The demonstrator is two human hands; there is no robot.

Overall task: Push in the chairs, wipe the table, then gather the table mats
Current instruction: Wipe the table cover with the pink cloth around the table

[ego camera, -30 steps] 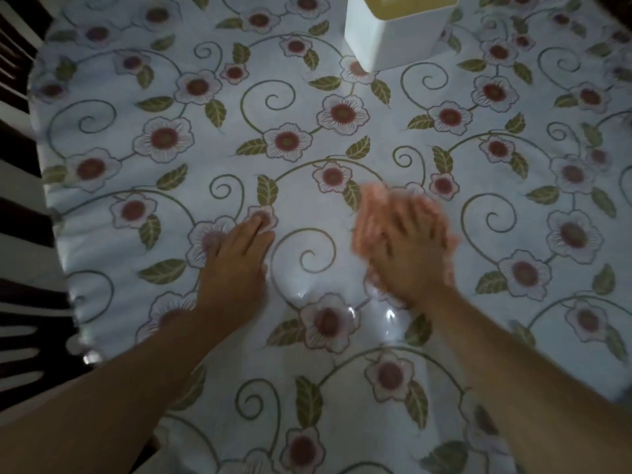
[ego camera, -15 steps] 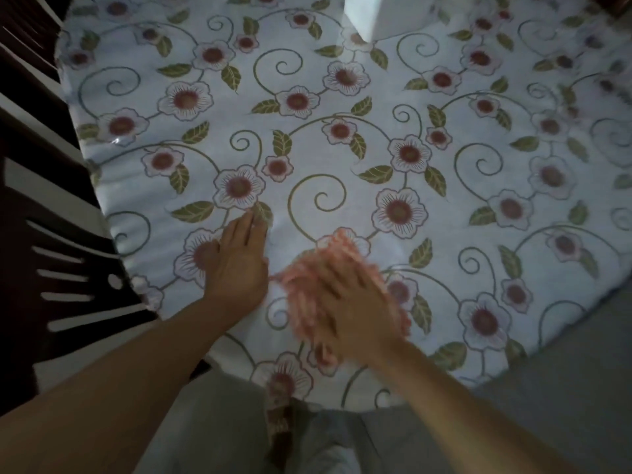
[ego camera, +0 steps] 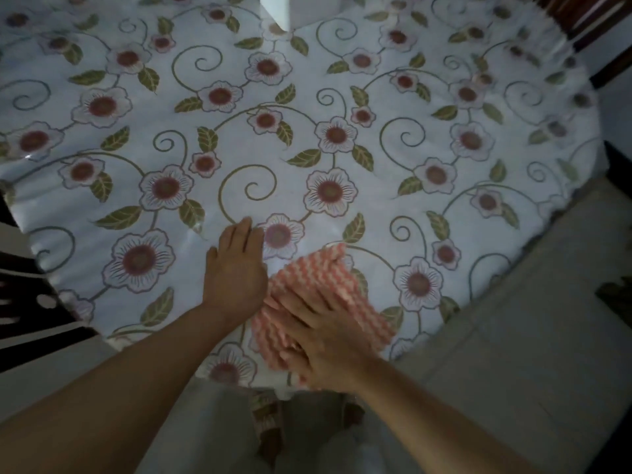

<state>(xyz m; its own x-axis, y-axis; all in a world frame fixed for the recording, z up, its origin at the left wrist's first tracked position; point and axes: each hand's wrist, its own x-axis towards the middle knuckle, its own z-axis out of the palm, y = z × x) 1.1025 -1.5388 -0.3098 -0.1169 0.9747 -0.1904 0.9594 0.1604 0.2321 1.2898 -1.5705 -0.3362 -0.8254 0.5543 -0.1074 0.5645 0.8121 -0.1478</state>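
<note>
Nearest the camera: person's lap/clothing at bottom centre, pale grey floor tiles (ego camera: pixel 533 336) to the right.

R hand (ego camera: pixel 321 340) lies flat w/ fingers straight and together, palm down, pressing a pink-and-white zigzag cloth (ego camera: pixel 321 285) onto the table near its front edge. Fingers are slightly blurred. They do not curl round the cloth; it's held by pressure only. Cloth is roughly rectangular, flat on the surface, long axis running diagonally from near-left to far-right; its far corner points up-right, just beside a printed flower.

L hand (ego camera: pixel 236 271) sits just left of the cloth, touching or nearly touching its left edge. Palm down, fingers straight and together, pointing away from the person, resting on the table and holding nothing.

Table (ego camera: pixel 427 63) is round, covered w/ a glossy white floral tablecloth: red-centred flowers, green leaves, curling vines. Cloth and both hands are at the front-centre part of it.

Left edge: dark wooden chair (ego camera: pixel 30 302) w/ slotted back, close against the table rim.

Far end, top centre: a white box-shaped container (ego camera: pixel 307 8), mostly cut off by the frame; contents can't be seen. Top right corner: dark wooden furniture (ego camera: pixel 595 18), partly visible, blurred.
</note>
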